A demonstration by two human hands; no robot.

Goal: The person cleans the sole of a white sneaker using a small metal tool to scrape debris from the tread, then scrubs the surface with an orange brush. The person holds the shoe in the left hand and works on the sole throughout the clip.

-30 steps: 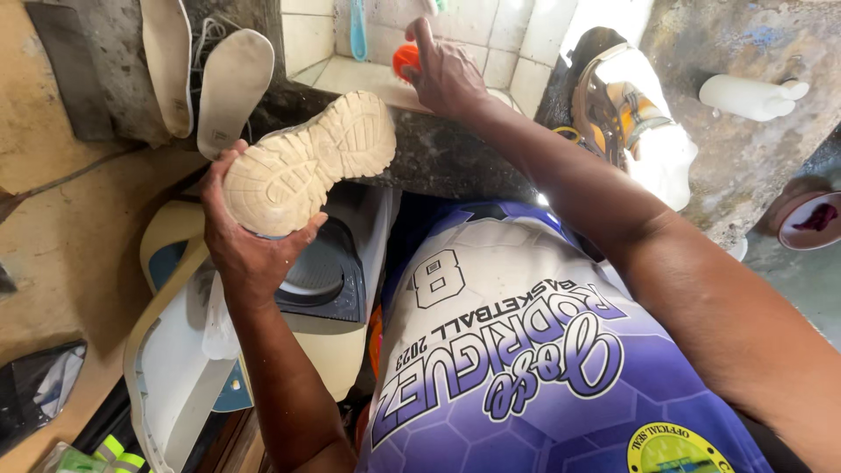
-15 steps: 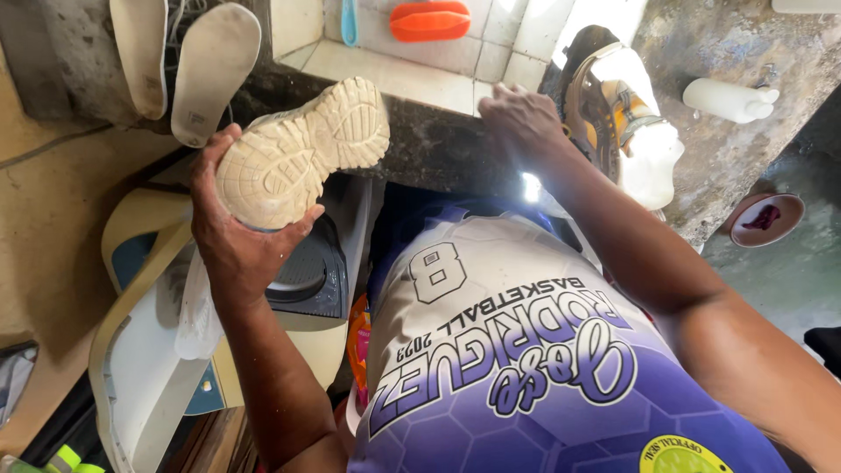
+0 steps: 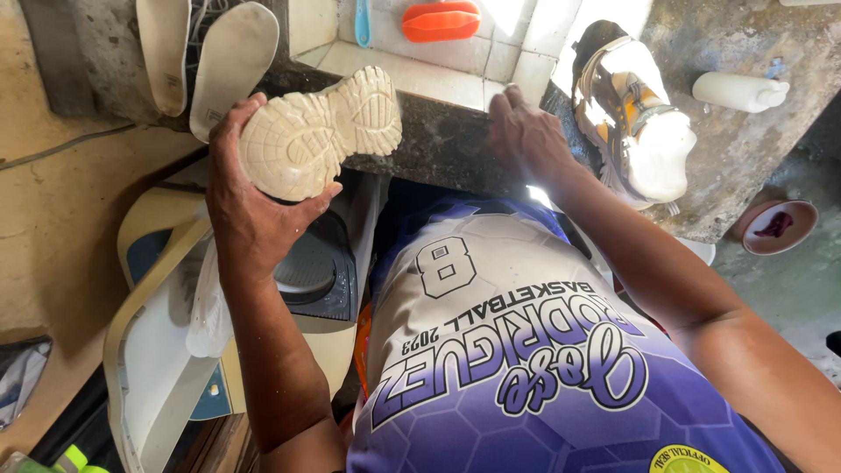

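- Our left hand (image 3: pixel 250 215) has a closed grip on a pale shoe (image 3: pixel 320 131), turned sole up; the fingers curl over the heel end and the thumb presses the near edge of the sole.
- The shoe is held in the air, its toe end reaching over the dark front edge of the surface (image 3: pixel 438 140).
- Our right hand (image 3: pixel 526 131) lies palm down on that same edge, fingers loosely spread, holding nothing.
- Between our two hands the edge is bare.
- An orange brush (image 3: pixel 441 19) lies on the tiled ledge behind, well apart from both hands.
- A second shoe (image 3: pixel 635 114) stands just right of our right hand, and a white bottle (image 3: pixel 738 90) lies beyond it.
- Two insoles (image 3: pixel 232 57) lean against the wall just above our left hand.
- A white machine (image 3: pixel 153 350) sits below the left forearm.
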